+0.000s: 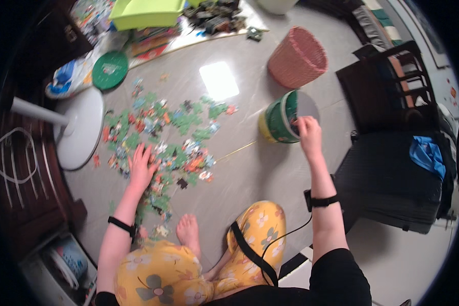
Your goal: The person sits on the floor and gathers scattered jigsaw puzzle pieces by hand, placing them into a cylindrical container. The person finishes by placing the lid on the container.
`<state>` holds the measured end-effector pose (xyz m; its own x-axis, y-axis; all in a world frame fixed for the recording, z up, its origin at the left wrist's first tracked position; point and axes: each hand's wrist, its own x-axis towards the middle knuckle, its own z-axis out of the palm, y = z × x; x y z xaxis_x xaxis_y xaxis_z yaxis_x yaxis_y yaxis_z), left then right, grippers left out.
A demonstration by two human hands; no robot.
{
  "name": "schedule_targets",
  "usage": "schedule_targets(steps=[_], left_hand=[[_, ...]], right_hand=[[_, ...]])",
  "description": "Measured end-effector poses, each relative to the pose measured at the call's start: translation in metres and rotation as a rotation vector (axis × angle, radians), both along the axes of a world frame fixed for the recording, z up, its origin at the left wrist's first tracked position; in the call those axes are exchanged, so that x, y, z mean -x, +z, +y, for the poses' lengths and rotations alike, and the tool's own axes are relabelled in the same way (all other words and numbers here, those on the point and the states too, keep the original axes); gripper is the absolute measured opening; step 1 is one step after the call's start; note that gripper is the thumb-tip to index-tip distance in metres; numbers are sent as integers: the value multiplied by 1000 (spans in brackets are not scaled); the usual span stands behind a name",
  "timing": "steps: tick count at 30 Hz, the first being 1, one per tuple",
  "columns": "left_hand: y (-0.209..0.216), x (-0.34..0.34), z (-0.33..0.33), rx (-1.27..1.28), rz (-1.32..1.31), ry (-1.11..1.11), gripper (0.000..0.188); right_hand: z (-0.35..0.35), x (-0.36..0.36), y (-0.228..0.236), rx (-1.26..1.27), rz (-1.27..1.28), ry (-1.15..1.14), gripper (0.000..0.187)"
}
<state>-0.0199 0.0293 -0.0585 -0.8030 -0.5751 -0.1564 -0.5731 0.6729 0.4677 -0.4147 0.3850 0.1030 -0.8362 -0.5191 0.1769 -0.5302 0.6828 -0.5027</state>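
Observation:
Jigsaw puzzle pieces (186, 120) in green, orange, blue and white lie scattered in a broad loose spread over the grey tiled floor. My left hand (142, 168) rests at the lower part of this spread, fingers apart and touching the pieces. On the right stands a green and yellow round bucket (276, 122) with its top uncovered. Over its rim is my right hand (310, 133), fingers pinched together and pointing into the opening. Whatever sits between those fingertips, if anything, is too small to make out. The bucket's contents are mostly hidden.
Behind the bucket is a pink woven basket (293, 61). A round green lid (110, 70) lies near a white round stand base (81, 135) at left. At the back, a lime-green tray (147, 14) rests on a white board. A black suitcase (390, 178) stands at right.

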Motion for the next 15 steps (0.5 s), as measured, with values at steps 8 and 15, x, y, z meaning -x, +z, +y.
schedule_targets(steps=[8,15], left_hand=[[48,-60,8,-114,-498,162,121],[56,-161,50,-46,-534,-9,128]], right_hand=[[-75,-69,-23,69,144,261,12],[-111,-230,-87,-302,-339,1125,42]])
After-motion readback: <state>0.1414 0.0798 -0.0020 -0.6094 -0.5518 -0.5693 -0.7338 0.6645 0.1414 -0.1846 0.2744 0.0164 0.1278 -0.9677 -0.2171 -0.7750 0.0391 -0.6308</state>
